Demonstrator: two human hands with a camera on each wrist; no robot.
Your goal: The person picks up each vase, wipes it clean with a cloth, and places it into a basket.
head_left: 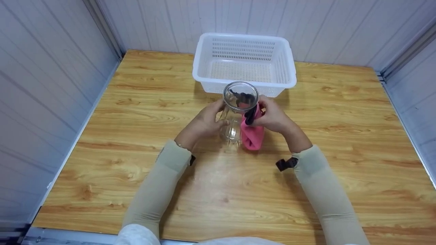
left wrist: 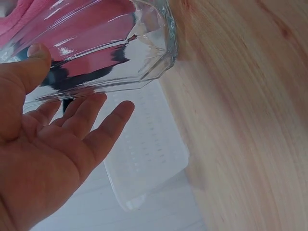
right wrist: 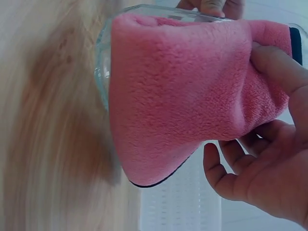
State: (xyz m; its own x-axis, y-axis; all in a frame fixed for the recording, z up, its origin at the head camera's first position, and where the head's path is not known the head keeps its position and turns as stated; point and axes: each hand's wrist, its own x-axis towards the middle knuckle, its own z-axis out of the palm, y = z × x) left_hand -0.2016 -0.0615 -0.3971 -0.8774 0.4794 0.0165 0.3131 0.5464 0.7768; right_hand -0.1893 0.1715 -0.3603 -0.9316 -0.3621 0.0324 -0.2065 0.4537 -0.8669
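A clear glass vase (head_left: 233,131) with faceted sides and a round rim is held over the table, its mouth towards the head camera. My left hand (head_left: 205,120) grips it from the left, thumb on the near side and fingers round the far side. On the other side, my right hand (head_left: 276,118) pinches a fuzzy pink cloth (right wrist: 178,91) with dark edging. The cloth lies against the glass and hangs down along it. In the left wrist view, the pink and dark edging show through the glass (left wrist: 154,53). Cloth partly hides the right fingers.
A white perforated plastic basket (head_left: 209,87) stands behind the vase, near the back wall (head_left: 163,23). Beneath everything is a wood-grain table (head_left: 218,200), with panelled walls at the left, back and right.
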